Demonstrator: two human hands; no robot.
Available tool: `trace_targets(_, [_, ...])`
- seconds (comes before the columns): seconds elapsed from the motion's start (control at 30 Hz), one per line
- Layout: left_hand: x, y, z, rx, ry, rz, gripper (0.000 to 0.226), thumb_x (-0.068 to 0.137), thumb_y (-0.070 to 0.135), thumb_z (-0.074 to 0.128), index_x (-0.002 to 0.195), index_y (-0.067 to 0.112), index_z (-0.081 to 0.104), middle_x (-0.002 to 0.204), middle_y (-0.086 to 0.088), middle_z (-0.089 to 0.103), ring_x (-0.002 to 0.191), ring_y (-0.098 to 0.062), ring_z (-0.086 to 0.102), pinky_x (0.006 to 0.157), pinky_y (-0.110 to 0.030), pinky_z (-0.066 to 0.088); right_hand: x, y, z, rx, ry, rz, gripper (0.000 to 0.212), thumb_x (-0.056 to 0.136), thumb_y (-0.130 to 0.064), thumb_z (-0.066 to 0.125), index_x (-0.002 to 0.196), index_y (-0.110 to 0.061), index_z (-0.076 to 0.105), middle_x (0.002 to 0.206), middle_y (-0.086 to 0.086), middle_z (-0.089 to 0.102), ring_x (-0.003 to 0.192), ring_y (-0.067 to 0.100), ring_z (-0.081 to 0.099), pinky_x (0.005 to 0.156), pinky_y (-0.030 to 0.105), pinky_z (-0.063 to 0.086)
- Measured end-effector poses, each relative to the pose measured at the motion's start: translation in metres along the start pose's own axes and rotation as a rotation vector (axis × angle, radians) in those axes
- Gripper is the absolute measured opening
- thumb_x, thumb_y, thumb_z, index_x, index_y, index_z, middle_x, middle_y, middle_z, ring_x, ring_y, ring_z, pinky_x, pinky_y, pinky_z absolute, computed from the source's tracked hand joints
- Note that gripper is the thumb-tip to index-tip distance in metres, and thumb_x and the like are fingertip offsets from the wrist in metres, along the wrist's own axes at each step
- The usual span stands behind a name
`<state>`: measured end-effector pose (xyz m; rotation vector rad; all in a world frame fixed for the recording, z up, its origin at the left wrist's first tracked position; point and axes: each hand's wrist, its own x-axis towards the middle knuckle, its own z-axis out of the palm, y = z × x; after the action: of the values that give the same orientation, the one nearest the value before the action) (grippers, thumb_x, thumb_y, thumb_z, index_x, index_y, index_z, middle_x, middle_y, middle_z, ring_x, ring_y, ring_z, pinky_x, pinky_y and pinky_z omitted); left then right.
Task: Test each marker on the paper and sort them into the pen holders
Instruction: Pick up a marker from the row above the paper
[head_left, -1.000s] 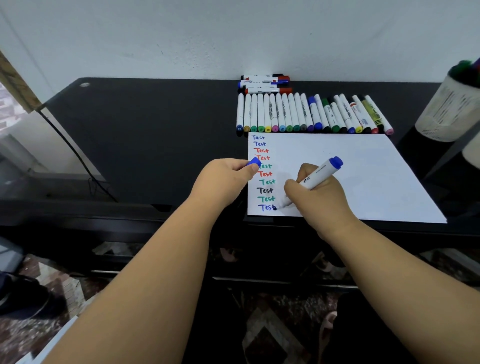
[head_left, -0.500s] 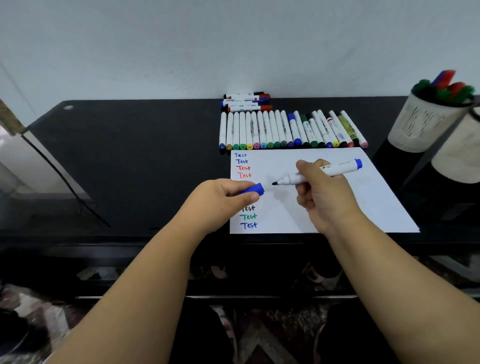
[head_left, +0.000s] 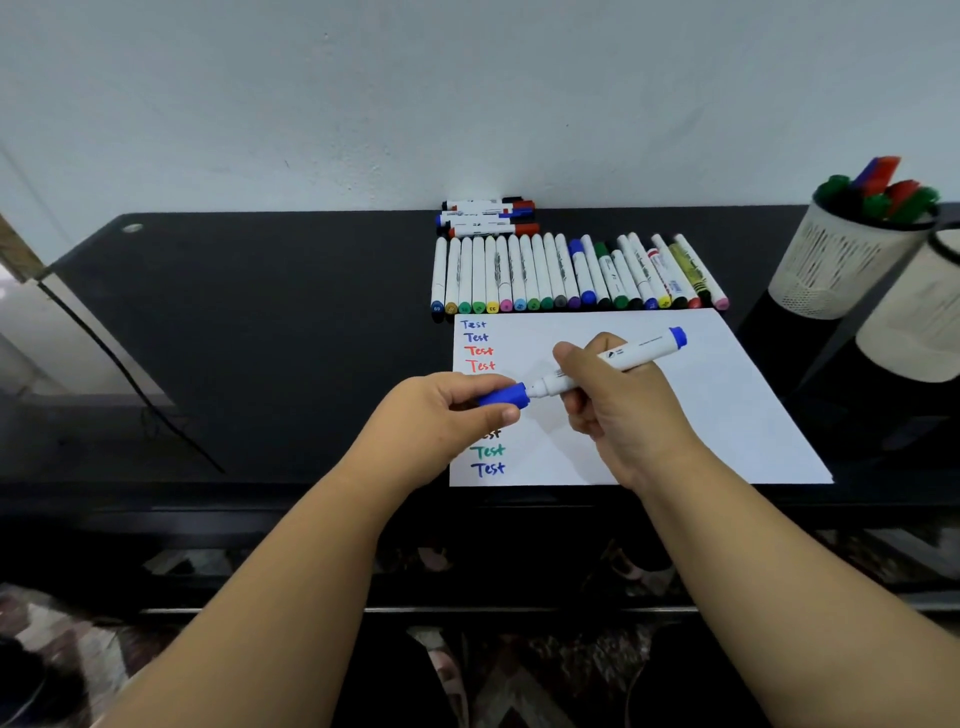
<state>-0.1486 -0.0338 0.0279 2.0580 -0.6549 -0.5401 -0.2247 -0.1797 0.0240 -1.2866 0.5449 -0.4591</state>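
My right hand (head_left: 618, 415) grips a white marker with a blue end (head_left: 639, 351), held level above the white paper (head_left: 727, 405). My left hand (head_left: 441, 415) pinches its blue cap (head_left: 503, 395), and the cap sits over the marker's tip. The paper carries a column of "Test" words in blue, red, green and black down its left side; my left hand hides some of them. A row of several markers (head_left: 571, 275) lies beyond the paper. A white mesh pen holder (head_left: 836, 265) at the right holds several markers.
A small pile of markers (head_left: 488, 215) lies against the wall behind the row. A second white holder (head_left: 919, 317) stands at the far right, partly cut off. The black desk (head_left: 260, 338) stretches left. A cable runs down at the left.
My right hand lifted the marker off the paper after writing the last blue "Test" and turned it level. The tip and the cap in my left hand have come together.
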Motion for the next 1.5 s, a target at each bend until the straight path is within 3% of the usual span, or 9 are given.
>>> trace_targets(0.2, [0.002, 0.001, 0.003, -0.097, 0.024, -0.003, 0.024, 0.079, 0.03, 0.071, 0.102, 0.038, 0.066, 0.08, 0.027, 0.059, 0.068, 0.023, 0.052, 0.055, 0.002, 0.038, 0.0, 0.002, 0.001, -0.067, -0.059, 0.007, 0.032, 0.087, -0.018, 0.065, 0.063, -0.014, 0.046, 0.048, 0.002, 0.051, 0.044, 0.011, 0.037, 0.044, 0.021, 0.031])
trace_targets(0.37, [0.002, -0.001, 0.002, -0.191, 0.065, -0.046, 0.013, 0.077, 0.031, 0.074, 0.077, 0.041, 0.065, 0.071, 0.024, 0.063, 0.068, 0.013, 0.057, 0.059, -0.007, 0.042, 0.001, -0.001, -0.004, -0.033, -0.169, 0.05, 0.015, 0.079, -0.018, 0.071, 0.069, -0.013, 0.062, 0.053, 0.002, 0.054, 0.05, 0.011, 0.039, 0.044, 0.017, 0.032])
trace_targets(0.5, [0.003, -0.001, 0.001, -0.216, 0.071, -0.055, 0.013, 0.077, 0.03, 0.073, 0.078, 0.041, 0.066, 0.076, 0.022, 0.066, 0.079, 0.004, 0.06, 0.073, -0.018, 0.048, 0.004, -0.003, -0.01, -0.039, -0.243, 0.066, 0.022, 0.066, -0.031, 0.069, 0.075, -0.011, 0.067, 0.055, 0.001, 0.051, 0.055, 0.012, 0.038, 0.046, 0.018, 0.03])
trace_targets(0.67, [0.005, -0.002, 0.0, -0.21, 0.091, -0.066, 0.015, 0.079, 0.03, 0.072, 0.088, 0.041, 0.066, 0.082, 0.023, 0.065, 0.084, 0.003, 0.059, 0.074, -0.017, 0.047, 0.008, -0.006, -0.015, -0.008, -0.284, 0.076, 0.021, 0.095, -0.016, 0.05, 0.084, -0.007, 0.065, 0.061, 0.007, 0.057, 0.054, 0.012, 0.043, 0.046, 0.02, 0.031])
trace_targets(0.8, [0.007, -0.002, -0.001, -0.189, 0.087, -0.082, 0.021, 0.081, 0.032, 0.07, 0.101, 0.037, 0.069, 0.09, 0.024, 0.063, 0.09, 0.0, 0.058, 0.08, -0.022, 0.047, 0.013, -0.008, -0.017, -0.039, -0.233, 0.092, 0.016, 0.091, -0.014, 0.059, 0.077, -0.009, 0.064, 0.06, 0.009, 0.06, 0.052, 0.013, 0.044, 0.044, 0.019, 0.034])
trace_targets(1.03, [0.009, -0.002, 0.002, -0.246, 0.124, -0.096, 0.021, 0.079, 0.028, 0.072, 0.1, 0.031, 0.072, 0.097, 0.013, 0.069, 0.096, -0.007, 0.061, 0.087, -0.027, 0.049, 0.015, -0.006, -0.013, 0.063, -0.213, 0.209, 0.02, 0.09, -0.015, 0.06, 0.07, -0.011, 0.058, 0.055, 0.005, 0.055, 0.045, 0.01, 0.044, 0.04, 0.017, 0.036])
trace_targets(1.2, [0.007, -0.001, 0.004, -0.251, 0.097, -0.111, 0.009, 0.081, 0.029, 0.07, 0.088, 0.034, 0.071, 0.086, 0.009, 0.069, 0.076, -0.004, 0.056, 0.062, -0.013, 0.044, 0.017, -0.005, -0.012, 0.055, -0.22, 0.209, 0.022, 0.092, -0.015, 0.057, 0.07, -0.011, 0.056, 0.053, 0.005, 0.052, 0.044, 0.01, 0.042, 0.04, 0.017, 0.034])
trace_targets(1.37, [0.007, -0.001, 0.005, -0.315, 0.108, -0.127, 0.015, 0.081, 0.023, 0.071, 0.096, 0.024, 0.073, 0.087, 0.008, 0.07, 0.089, -0.006, 0.061, 0.072, -0.016, 0.046, 0.017, -0.001, -0.012, 0.077, -0.25, 0.2, 0.021, 0.092, -0.014, 0.056, 0.071, -0.011, 0.053, 0.053, 0.006, 0.052, 0.045, 0.01, 0.043, 0.041, 0.017, 0.033])
trace_targets(1.5, [0.008, -0.002, 0.007, -0.301, 0.122, -0.119, 0.02, 0.082, 0.024, 0.07, 0.102, 0.024, 0.072, 0.086, 0.014, 0.067, 0.084, 0.0, 0.058, 0.067, -0.013, 0.042, 0.018, 0.0, -0.009, 0.089, -0.25, 0.205, 0.019, 0.092, -0.014, 0.055, 0.073, -0.011, 0.052, 0.053, 0.006, 0.052, 0.044, 0.01, 0.043, 0.041, 0.017, 0.033])
